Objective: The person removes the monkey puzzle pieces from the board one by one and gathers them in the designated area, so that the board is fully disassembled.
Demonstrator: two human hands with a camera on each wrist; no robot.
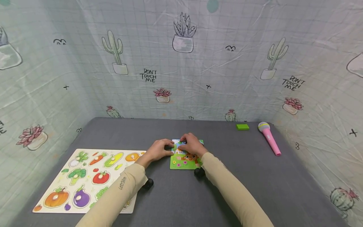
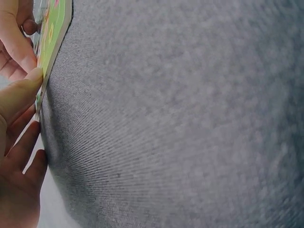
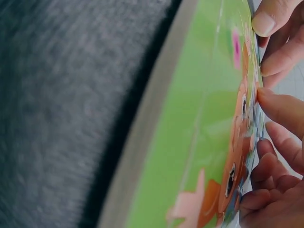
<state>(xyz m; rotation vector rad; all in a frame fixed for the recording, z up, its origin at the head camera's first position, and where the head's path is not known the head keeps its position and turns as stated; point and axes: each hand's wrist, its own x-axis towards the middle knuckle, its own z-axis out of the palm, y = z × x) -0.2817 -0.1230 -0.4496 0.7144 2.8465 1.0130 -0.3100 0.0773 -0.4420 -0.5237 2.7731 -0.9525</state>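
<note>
A small green jigsaw puzzle (image 1: pixel 177 165) with a cartoon animal and flowers lies flat on the grey table, before the person. At its left edge rests the left hand (image 1: pixel 158 150), with thumb and fingertips against the border. The right hand (image 1: pixel 193 145) is over the upper part, its thumb and index finger bent down to the picture. Whether a loose piece is between them is hidden. In the right wrist view, fine seams cross the printed face (image 3: pixel 190 137); the other fingers are curled. The left thumb (image 2: pixel 28 85) touches the puzzle's rim in the left wrist view.
A cream vegetable knob puzzle board (image 1: pixel 63 171) lies to the left, partly under the left forearm. At the far right are a green block (image 1: pixel 242 127) and a pink toy microphone (image 1: pixel 270 138). A patterned cloth (image 1: pixel 207 67) surrounds the table.
</note>
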